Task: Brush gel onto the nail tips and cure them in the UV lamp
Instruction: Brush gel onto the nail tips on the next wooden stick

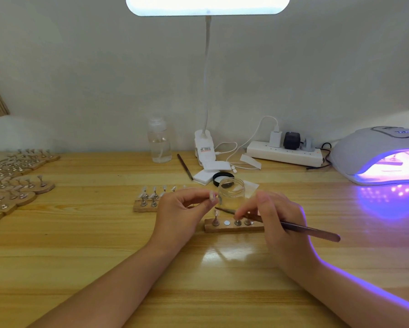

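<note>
Evidently to steady it for coating, the left hand [182, 209] pinches one nail tip [211, 195] above the wooden holder [233, 227]; the right hand [279, 216] grips the brush [300, 228] pen-like, mid-tabletop.

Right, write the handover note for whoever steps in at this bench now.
Left hand: pinches one nail tip on its stand, lifted off the block.
Right hand: grips the brush, bristles pointing toward that tip.
Wooden block in front: one tip standing at its left end, one bare magnet spot beside it, more stands partly hidden by the right hand.
Open gel jar just behind the block.
UV lamp, far right, is lit; its contents are unclear.
Whether the held tip is coated cannot be told.
Left: finish brushing, then cure.
</note>
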